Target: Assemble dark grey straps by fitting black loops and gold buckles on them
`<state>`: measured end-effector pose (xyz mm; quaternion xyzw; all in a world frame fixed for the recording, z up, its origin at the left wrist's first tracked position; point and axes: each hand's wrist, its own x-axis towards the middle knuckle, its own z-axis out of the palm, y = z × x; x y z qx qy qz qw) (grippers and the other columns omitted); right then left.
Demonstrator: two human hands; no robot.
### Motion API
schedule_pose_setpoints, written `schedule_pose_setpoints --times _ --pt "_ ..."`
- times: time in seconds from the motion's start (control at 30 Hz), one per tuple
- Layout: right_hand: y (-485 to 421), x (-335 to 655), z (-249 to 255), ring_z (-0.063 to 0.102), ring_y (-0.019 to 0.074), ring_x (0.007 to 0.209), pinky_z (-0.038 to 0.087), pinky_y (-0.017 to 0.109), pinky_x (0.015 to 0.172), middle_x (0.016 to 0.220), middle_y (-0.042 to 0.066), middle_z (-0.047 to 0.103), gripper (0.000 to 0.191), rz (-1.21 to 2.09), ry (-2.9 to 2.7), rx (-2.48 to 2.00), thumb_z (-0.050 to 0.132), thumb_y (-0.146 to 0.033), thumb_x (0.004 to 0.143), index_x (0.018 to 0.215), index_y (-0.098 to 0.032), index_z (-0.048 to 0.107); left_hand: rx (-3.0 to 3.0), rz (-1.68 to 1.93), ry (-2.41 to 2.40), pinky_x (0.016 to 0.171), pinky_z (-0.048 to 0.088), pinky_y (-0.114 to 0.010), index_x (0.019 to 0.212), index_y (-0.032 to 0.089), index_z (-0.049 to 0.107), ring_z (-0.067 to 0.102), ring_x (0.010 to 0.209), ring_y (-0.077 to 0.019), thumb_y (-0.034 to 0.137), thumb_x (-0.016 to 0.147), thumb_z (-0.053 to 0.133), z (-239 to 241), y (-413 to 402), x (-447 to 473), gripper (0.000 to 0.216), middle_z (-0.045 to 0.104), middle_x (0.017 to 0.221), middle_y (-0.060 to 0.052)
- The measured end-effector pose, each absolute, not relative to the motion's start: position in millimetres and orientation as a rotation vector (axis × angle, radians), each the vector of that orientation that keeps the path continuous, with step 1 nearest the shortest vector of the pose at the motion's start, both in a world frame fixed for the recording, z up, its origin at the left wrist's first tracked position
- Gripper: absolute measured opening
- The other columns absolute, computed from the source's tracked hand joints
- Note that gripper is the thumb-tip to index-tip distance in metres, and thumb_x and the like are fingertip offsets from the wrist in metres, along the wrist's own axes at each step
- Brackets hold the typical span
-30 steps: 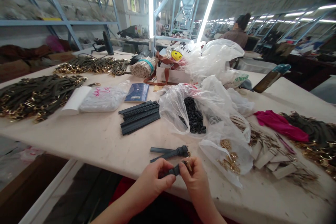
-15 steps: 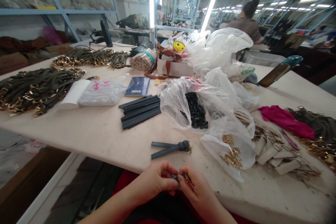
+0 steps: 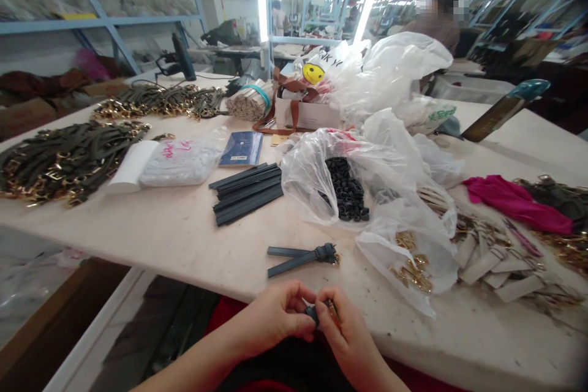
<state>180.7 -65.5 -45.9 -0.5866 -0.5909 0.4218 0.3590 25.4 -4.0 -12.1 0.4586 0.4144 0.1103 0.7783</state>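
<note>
Close together at the table's near edge, my left hand (image 3: 278, 317) and my right hand (image 3: 345, 332) pinch a small dark grey strap (image 3: 312, 312) between them. A gold metal clasp (image 3: 333, 310) shows in the fingers of my right hand; the fingers cover most of both pieces. Just beyond my hands lie dark grey straps (image 3: 294, 262) with a loop and gold hardware at their right end. Farther back is a stack of dark strips (image 3: 248, 193). Small black loops (image 3: 348, 193) fill an open clear plastic bag (image 3: 303, 180), and gold clasps (image 3: 413, 271) lie on plastic to the right.
Finished-looking straps with gold buckles (image 3: 68, 159) are heaped at the left. A blue booklet (image 3: 241, 149) and a plastic-wrapped packet (image 3: 177, 165) lie mid-table. Beige straps (image 3: 487, 263) and a magenta cloth (image 3: 519, 202) lie right. A person (image 3: 441, 18) is in the background.
The view has shifted slightly. Both hands stay together on the strap, with small finger movements; slightly more of the strap and clasp shows between the fingers.
</note>
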Motion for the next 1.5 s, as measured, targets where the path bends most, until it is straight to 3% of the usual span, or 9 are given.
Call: schedule_pose_setpoints --times 0.17,0.27,0.37,0.53,0.67,0.73,0.8,1.07,1.5 --pt "-71 178 -47 0.049 0.0149 0.060 0.037 0.026 0.055 0.067 0.000 0.052 0.019 1.083 -1.510 -1.486 0.037 -0.034 0.089 0.081 -0.021 0.049 1.178 0.184 0.919 0.062 0.042 -0.023 0.095 0.014 0.058 0.059 0.068 -0.0136 0.014 0.063 0.057 -14 -6 23 0.033 0.064 0.074 0.001" --pt "-72 176 -44 0.048 0.0152 0.057 0.036 0.027 0.053 0.062 -0.001 0.051 0.020 0.994 -1.442 -1.503 0.039 -0.036 0.088 0.079 -0.022 0.050 1.381 0.043 0.938 0.056 0.042 -0.021 0.082 0.015 0.060 0.060 0.064 -0.0145 0.025 0.073 0.050 -2 -6 18 0.017 0.064 0.069 0.000" --pt "-76 170 -43 0.048 0.0153 0.055 0.035 0.027 0.053 0.060 -0.001 0.051 0.022 0.949 -1.425 -1.492 0.039 -0.038 0.088 0.078 -0.022 0.050 1.528 0.001 0.962 0.051 0.040 -0.019 0.070 0.016 0.058 0.060 0.058 -0.0137 0.030 0.079 0.041 8 -11 14 0.023 0.062 0.064 0.000" --pt "-76 167 -42 0.052 0.0155 0.056 0.038 0.027 0.054 0.063 0.000 0.054 0.022 0.942 -1.489 -1.464 0.034 -0.035 0.090 0.080 -0.022 0.048 1.662 0.032 0.946 0.049 0.039 -0.018 0.073 0.017 0.059 0.060 0.057 -0.0131 0.027 0.080 0.039 11 -15 16 0.023 0.062 0.063 0.001" --pt "-42 180 -24 0.056 0.0189 0.069 0.042 0.030 0.063 0.076 0.004 0.059 0.019 0.646 -1.718 -1.529 0.037 -0.032 0.089 0.087 -0.020 0.052 2.061 0.134 1.008 0.057 0.040 -0.022 0.075 0.018 0.062 0.060 0.065 -0.0164 0.034 0.083 0.042 13 15 21 0.027 0.065 0.069 -0.001" --pt "-15 187 -19 0.056 0.0222 0.080 0.043 0.034 0.071 0.085 0.008 0.060 0.018 0.405 -1.828 -1.570 0.041 -0.029 0.087 0.088 -0.019 0.056 2.221 0.260 1.130 0.065 0.042 -0.024 0.088 0.019 0.062 0.061 0.077 -0.0187 0.037 0.083 0.045 9 35 25 0.026 0.067 0.083 -0.003" --pt "10 193 -23 0.055 0.0249 0.090 0.042 0.039 0.079 0.096 0.011 0.060 0.021 0.212 -1.894 -1.601 0.041 -0.024 0.086 0.094 -0.017 0.059 2.300 0.340 1.256 0.073 0.043 -0.026 0.101 0.018 0.059 0.060 0.085 -0.0191 0.034 0.085 0.043 1 52 30 0.027 0.066 0.094 -0.005" --pt "33 201 -80 0.058 0.0255 0.093 0.047 0.040 0.077 0.104 0.013 0.061 0.029 0.023 -1.994 -1.549 0.045 -0.028 0.084 0.107 -0.020 0.061 2.437 0.325 1.518 0.085 0.040 -0.029 0.097 0.017 0.062 0.055 0.093 -0.0187 0.021 0.087 0.041 -19 109 7 0.023 0.060 0.098 -0.008" --pt "23 205 -75 0.054 0.0268 0.099 0.045 0.045 0.083 0.105 0.011 0.060 0.025 0.097 -1.851 -1.499 0.050 -0.026 0.083 0.106 -0.021 0.057 2.382 0.218 1.814 0.081 0.038 -0.037 0.090 0.012 0.058 0.052 0.095 -0.0256 0.013 0.083 0.038 -17 142 -15 0.021 0.058 0.095 -0.013"
